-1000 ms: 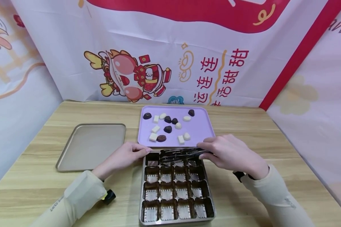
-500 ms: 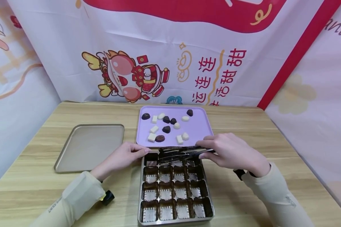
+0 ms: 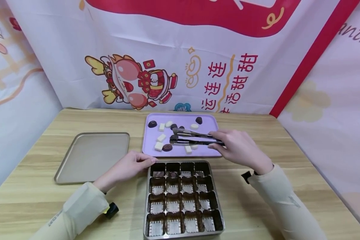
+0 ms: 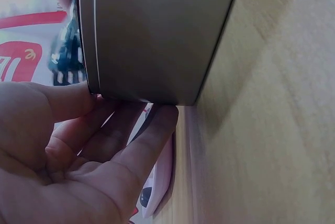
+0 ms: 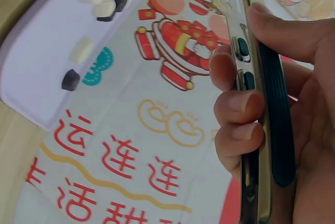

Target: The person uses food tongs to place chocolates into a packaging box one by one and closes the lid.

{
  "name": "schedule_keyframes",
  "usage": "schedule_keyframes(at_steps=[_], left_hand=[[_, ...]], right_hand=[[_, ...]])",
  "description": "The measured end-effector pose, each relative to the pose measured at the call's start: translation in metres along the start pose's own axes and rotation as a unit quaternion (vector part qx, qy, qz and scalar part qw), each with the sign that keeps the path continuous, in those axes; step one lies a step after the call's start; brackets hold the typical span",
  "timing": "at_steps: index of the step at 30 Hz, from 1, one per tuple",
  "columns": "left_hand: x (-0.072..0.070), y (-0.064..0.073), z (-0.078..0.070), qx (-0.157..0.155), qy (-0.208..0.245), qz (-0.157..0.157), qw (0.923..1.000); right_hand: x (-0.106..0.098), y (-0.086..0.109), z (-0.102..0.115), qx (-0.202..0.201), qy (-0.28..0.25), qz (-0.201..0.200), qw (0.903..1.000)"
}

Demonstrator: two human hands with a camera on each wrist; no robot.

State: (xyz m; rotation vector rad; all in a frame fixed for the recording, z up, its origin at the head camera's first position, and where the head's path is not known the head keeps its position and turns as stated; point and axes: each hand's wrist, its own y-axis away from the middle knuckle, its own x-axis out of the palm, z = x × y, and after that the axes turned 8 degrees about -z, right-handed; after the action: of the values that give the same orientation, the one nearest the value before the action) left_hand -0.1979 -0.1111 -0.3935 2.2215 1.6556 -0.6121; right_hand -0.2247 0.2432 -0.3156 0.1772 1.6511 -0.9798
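Note:
My right hand grips the tongs, whose two arms stand apart above the chocolates on the purple tray. In the right wrist view, the thumb and curled fingers close round the tongs' dark handle. My left hand holds the back left corner of the metal tin; in the left wrist view, thumb and fingertips are at that corner. Inside the tin is a dark divided insert. A brown chocolate lies in its back left compartment, a round dark one in the compartment beside it.
Dark and white chocolates are scattered over the purple tray, among them a white block and an oval dark chocolate. A flat metal lid lies left of the tin. A printed cloth hangs behind the wooden table.
The tongs have risen out of the tin's back row and moved away over the purple tray, their arms spread. The round dark chocolate now shows in its compartment. My left hand stays at the corner.

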Motion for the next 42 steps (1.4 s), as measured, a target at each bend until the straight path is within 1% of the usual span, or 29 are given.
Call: schedule_keyframes(at_steps=[3,6,10,13,16,20,26,32,36,42], left_hand=[[-0.001,0.002,0.001,0.006,0.001,-0.002,1.0],[-0.001,0.002,0.001,0.004,0.0,0.0,1.0],[0.0,0.001,0.0,-0.007,-0.006,0.0,1.0],[0.001,-0.001,0.001,-0.009,-0.007,-0.002,0.9999],[0.003,-0.001,0.0,-0.001,-0.006,-0.003,1.0],[0.004,-0.001,-0.001,0.001,-0.011,-0.008,0.9999],[0.003,0.0,-0.001,0.002,-0.014,-0.008,0.9999],[0.002,0.0,0.0,0.011,-0.009,-0.008,0.9999],[0.002,0.0,0.001,0.018,-0.017,-0.012,0.9996],[0.002,0.0,0.002,0.02,-0.011,-0.014,0.9996]], right_hand=[[0.011,-0.006,-0.002,0.004,0.017,0.011,0.9998],[0.019,-0.012,-0.002,0.005,0.035,0.024,0.9991],[0.029,-0.018,0.0,-0.001,0.053,0.042,0.9977],[0.037,-0.021,0.001,-0.007,0.051,0.052,0.9973],[0.045,-0.023,0.002,-0.016,0.048,0.059,0.997],[0.051,-0.024,0.004,-0.022,0.04,0.073,0.9963],[0.055,-0.024,0.009,-0.006,0.041,0.085,0.9955],[0.055,-0.024,0.011,0.0,0.038,0.083,0.9958],[0.056,-0.024,0.01,-0.009,0.036,0.072,0.9967],[0.06,-0.022,0.009,-0.022,0.042,0.055,0.9974]])
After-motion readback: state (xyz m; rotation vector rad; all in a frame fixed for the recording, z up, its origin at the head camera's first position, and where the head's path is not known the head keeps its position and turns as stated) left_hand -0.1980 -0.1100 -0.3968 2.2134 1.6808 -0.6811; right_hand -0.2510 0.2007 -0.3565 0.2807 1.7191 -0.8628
